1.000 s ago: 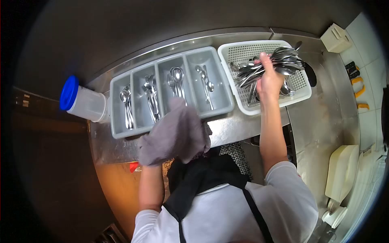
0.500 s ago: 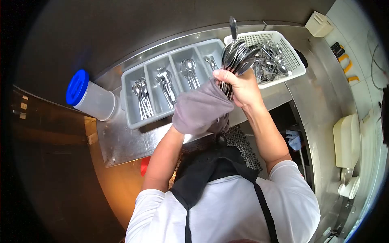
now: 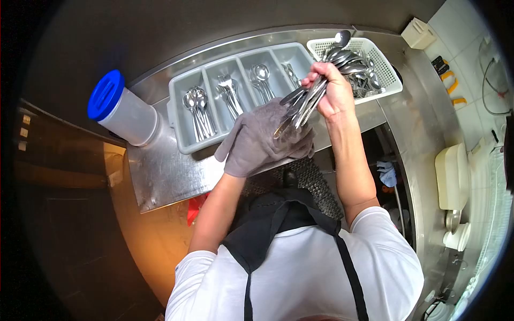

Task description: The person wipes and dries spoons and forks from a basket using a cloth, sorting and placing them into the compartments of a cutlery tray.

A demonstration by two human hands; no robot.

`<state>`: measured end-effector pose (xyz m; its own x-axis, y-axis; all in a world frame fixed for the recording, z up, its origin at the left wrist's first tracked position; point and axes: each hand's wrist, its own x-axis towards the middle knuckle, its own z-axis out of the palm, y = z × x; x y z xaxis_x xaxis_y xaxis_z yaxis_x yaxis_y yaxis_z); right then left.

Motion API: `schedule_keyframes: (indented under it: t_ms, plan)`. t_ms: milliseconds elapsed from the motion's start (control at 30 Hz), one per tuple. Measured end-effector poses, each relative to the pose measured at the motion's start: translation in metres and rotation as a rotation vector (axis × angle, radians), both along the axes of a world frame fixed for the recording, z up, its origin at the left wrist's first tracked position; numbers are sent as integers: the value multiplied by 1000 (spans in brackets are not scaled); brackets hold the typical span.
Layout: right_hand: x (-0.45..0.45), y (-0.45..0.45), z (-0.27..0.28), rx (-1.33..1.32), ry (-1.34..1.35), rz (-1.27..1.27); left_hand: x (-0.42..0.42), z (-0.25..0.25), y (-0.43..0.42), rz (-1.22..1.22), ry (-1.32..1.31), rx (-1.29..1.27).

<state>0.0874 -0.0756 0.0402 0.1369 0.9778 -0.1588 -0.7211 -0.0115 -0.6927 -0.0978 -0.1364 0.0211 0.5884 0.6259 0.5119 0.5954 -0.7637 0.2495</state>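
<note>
My right hand [image 3: 338, 95] is closed round a thick bundle of spoons [image 3: 311, 102], bowls up over the white basket and handles slanting down to the left. A grey cloth [image 3: 254, 140] covers my left hand, hiding its fingers, and lies just under the handle ends. Behind the hands, a grey cutlery tray [image 3: 179, 140] has spoons [image 3: 199, 112] in its left compartment, forks [image 3: 230, 93] in the second and more cutlery in the others. At its right stands the white perforated basket [image 3: 393, 80], with a pile of mixed cutlery [image 3: 367, 77] inside.
A clear container with a blue lid [image 3: 107, 96] stands left of the tray on the steel counter [image 3: 155, 179]. Below the counter at right is an opening with a blue cloth [image 3: 386, 174]. Orange-handled tools [image 3: 451, 81] are on the right wall.
The spoon bundle has tilted, its handles swinging out of the cloth towards the left. My right hand has moved up and right; the cloth-covered left hand now sits below the handles.
</note>
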Motion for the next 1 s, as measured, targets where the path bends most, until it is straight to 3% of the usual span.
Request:
schedule_keyframes:
  t_ms: [67, 167, 200, 300, 333, 367, 433, 467, 567, 633, 667, 800, 1000]
  plan:
    - [5, 7, -7, 61, 107, -33, 14, -23, -5, -96, -693, -374]
    - [-6, 1, -22, 97, 62, -83, 36, -25, -5, 12, -1121, -472]
    - [-19, -9, -24, 68, 16, -115, 38, -36, 5, 41, -1011, -308]
    - [-35, -25, -33, 100, -33, -116, 31, -30, 13, -3, -993, -410]
    - [-31, -20, -35, 132, -57, -88, 36, -43, 22, -52, -1276, -687]
    - [-27, -17, -40, 155, -79, -64, 39, -55, 19, -18, -1221, -642]
    - [-22, -20, -38, 158, -175, -29, 45, -23, 3, 53, -1112, -551]
    - [-21, -26, -34, 145, -249, -19, 40, -38, 7, 53, -1110, -550]
    - [-24, -37, -40, 145, -384, 58, 13, -20, 1, -115, -949, -830]
    - [-38, -48, -26, 182, -486, 2, -5, -11, -19, -19, -365, -445]
    - [-38, -50, -30, 194, -690, 10, -7, -16, -23, -16, -200, -326]
    - [-47, -66, -51, 321, -804, 194, -8, -50, -34, -129, -254, -596]
    - [-66, -81, -76, 301, -735, 506, -24, -75, -72, 29, -450, -752]
